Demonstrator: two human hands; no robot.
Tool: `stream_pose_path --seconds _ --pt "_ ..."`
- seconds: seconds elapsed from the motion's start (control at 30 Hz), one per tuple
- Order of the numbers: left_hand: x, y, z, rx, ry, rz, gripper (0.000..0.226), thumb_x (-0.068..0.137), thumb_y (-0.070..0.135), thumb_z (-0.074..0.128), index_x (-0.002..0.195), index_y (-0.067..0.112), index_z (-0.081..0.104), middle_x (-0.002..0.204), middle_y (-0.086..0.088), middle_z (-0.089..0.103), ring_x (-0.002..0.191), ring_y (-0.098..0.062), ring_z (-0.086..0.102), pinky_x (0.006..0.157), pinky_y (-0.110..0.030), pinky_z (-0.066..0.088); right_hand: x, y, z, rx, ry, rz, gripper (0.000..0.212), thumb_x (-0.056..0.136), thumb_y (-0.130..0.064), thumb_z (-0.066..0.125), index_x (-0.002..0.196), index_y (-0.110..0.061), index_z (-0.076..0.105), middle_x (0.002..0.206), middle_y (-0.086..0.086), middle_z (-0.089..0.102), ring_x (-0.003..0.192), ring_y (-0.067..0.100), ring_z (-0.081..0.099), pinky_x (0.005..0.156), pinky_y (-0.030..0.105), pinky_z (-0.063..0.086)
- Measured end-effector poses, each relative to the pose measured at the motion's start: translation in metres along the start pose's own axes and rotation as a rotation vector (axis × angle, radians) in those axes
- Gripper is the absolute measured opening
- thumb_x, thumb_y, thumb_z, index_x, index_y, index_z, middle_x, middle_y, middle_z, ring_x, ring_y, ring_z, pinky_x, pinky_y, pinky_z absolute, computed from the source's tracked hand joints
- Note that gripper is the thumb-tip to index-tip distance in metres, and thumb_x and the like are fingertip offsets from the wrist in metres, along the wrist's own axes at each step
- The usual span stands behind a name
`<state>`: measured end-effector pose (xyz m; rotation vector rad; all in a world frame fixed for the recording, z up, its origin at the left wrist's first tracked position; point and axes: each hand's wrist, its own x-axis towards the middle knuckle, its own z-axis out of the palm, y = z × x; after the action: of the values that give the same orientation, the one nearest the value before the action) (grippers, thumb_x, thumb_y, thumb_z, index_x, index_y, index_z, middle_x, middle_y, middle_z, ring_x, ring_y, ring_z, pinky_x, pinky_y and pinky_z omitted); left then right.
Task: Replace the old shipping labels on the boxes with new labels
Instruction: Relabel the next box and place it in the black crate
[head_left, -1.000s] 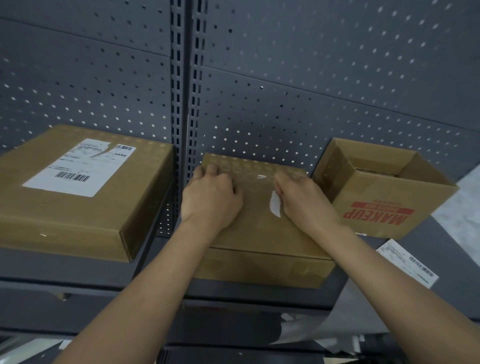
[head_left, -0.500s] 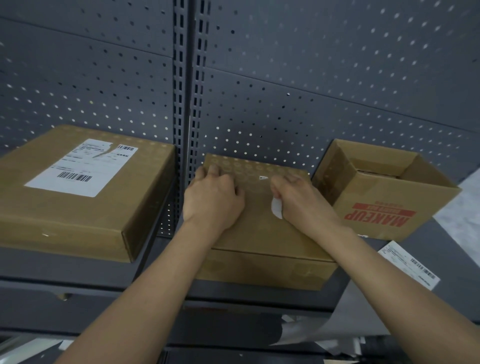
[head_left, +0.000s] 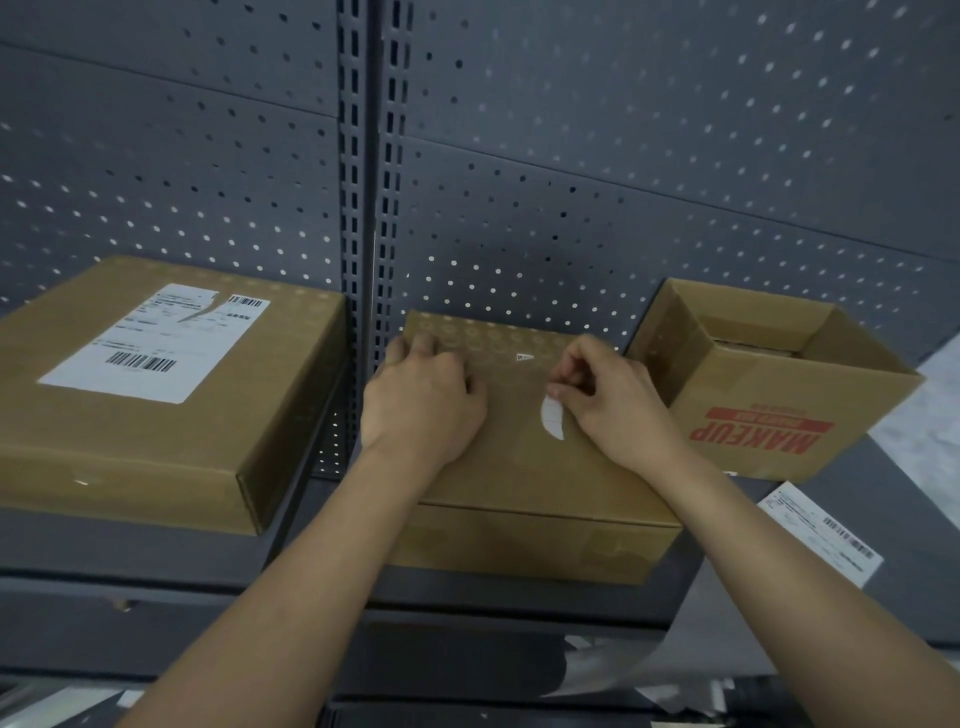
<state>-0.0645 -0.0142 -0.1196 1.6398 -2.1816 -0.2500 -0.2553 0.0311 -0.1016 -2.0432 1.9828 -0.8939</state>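
The flat cardboard box (head_left: 519, 483) sat mid-shelf. The left hand (head_left: 421, 405) pressed it down, while the right hand (head_left: 618, 405) pinched a white label scrap (head_left: 551, 418). It looked thin and tear-prone, best gripped at its lifted edge.

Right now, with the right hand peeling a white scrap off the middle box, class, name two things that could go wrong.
1. The white scrap pinched by the right hand may tear, leaving bits like the small fragment stuck farther back on the middle box.
2. The loose label lies near the front of the shelf; the right forearm could sweep it off.
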Motion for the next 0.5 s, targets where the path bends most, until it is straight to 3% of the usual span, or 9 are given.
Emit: stream_pose_path --seconds 0.27,0.5 --pt "0.0 -0.001 0.0 -0.007 -0.002 -0.01 0.043 0.096 0.042 0.041 0.127 0.022 0.063 0.135 -0.003 0.052 0.133 -0.031 0.038 0.095 -0.045 0.045 0.007 -0.01 0.001 -0.208 -0.055 -0.084 0.02 0.09 0.002 0.046 0.084 -0.017 0.05 0.087 0.002 0.057 0.084 0.018 0.052 0.075 0.042 0.049" --pt "0.0 0.0 0.0 0.015 0.005 -0.005 0.042 0.096 0.042 0.042 0.126 0.021 0.063 0.134 -0.003 0.051 0.13 -0.03 0.039 0.092 -0.045 0.047 0.004 -0.007 -0.001 -0.144 -0.089 -0.049 0.022 0.091 0.002 0.043 0.082 -0.018 0.042 0.089 0.003 0.055 0.089 0.021 0.05 0.076 0.045 0.048"
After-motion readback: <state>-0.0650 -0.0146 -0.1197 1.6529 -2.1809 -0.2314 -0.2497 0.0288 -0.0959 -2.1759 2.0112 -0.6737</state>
